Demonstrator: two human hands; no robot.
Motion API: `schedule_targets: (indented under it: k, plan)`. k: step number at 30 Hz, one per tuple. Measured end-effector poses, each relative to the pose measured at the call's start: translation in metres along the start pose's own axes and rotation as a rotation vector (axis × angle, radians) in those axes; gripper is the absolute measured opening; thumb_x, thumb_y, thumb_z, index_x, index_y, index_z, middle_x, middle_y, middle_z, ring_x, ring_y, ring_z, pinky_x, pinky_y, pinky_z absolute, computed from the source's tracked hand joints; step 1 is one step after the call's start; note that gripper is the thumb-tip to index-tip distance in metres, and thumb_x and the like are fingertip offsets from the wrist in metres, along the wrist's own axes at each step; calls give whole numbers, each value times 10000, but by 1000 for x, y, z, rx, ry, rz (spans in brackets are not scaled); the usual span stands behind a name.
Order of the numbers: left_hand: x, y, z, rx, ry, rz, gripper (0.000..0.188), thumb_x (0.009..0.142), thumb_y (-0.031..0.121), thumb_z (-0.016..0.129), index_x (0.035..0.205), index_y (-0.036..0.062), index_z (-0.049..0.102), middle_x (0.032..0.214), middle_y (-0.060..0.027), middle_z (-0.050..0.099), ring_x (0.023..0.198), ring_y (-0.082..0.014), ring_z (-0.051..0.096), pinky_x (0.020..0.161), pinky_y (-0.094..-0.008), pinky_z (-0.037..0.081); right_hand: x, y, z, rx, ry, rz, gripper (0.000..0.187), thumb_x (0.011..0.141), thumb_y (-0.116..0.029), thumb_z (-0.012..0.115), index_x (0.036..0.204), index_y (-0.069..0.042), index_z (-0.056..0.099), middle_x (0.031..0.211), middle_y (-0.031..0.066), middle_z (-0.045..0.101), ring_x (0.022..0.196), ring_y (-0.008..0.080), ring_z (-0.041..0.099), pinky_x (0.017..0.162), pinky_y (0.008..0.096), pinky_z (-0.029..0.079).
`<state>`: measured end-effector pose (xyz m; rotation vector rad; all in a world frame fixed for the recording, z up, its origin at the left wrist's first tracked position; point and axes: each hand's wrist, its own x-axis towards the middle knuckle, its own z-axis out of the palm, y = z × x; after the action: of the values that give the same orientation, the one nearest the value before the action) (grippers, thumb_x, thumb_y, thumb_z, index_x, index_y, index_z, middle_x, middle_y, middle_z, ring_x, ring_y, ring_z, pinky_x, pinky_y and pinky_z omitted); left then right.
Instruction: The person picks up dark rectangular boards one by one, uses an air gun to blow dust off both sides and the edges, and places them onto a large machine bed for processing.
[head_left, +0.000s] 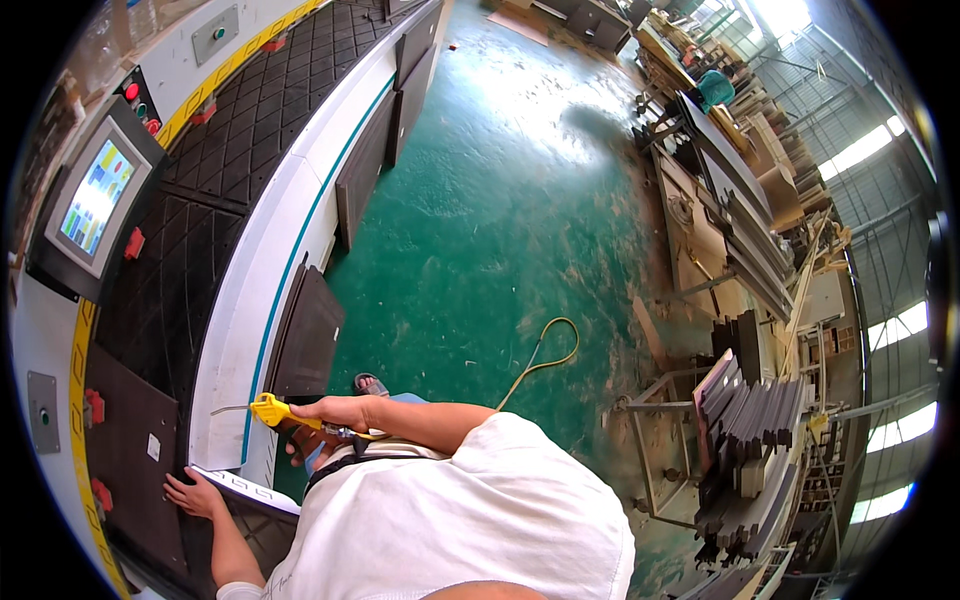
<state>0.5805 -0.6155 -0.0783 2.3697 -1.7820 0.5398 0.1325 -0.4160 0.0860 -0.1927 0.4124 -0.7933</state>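
Observation:
In my right hand [337, 411] is a yellow air blow gun [272, 409], its thin metal nozzle pointing left over the white machine edge [222, 400]. A yellow hose [540, 365] loops over the floor behind my right arm. My left hand [197, 495] lies with fingers spread at the near edge of a dark brown panel [135, 470]. That flat panel rests on the machine bed and carries a small white label [153, 447]. Close to my left wrist runs a white strip with dark marks [245, 490].
Dark panels [308, 335] lean against the machine's near side. A control screen [98, 205] stands beyond the black ribbed bed [165, 270]. Right, a metal rack [650, 450] stands beside stacked dark strips [750, 430]. Another person [714, 90] is far off among boards. The floor [470, 230] is green.

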Motion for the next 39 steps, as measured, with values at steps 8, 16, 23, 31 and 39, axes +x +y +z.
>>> schedule_targets:
  k: [8,16,23,31,39]
  plan:
    - [0,-2,0,5,20,14,659,1021,580,507,1556,199,453,1628,-98,402,1506,-330,359,1172,-556,349,11,-3,-7,-633,85,116,763,1048,-690,306,1430,-59,499,1041,113,728,992,217,703,749,334,560]
    - [-2,-2,-4,20,-10,-8,664,1019,575,514,1556,190,453,1632,-102,395,1507,-333,357,1181,-555,334,-7,-30,2,-847,123,140,665,1078,-606,386,1432,-58,516,1032,60,714,921,145,683,717,320,506]
    - [-1,1,-5,14,-16,1,657,1025,565,510,1557,184,451,1633,-103,393,1507,-331,355,1178,-551,338,-15,-36,-10,-812,191,70,643,1111,-552,324,1405,-21,536,986,64,733,883,142,677,725,314,503]
    - [-2,4,-10,0,-20,5,653,1023,549,522,1552,171,456,1632,-114,391,1511,-333,348,1182,-543,339,-26,-38,-12,-816,165,113,583,1091,-581,376,1246,-83,637,933,16,699,869,114,621,728,306,479]
    - [-3,2,-13,-20,-5,5,637,1023,525,532,1541,159,467,1623,-131,398,1511,-338,347,1174,-532,357,-47,-44,-18,-734,336,104,615,1083,-594,398,1317,-75,631,905,10,649,834,122,565,733,302,490]
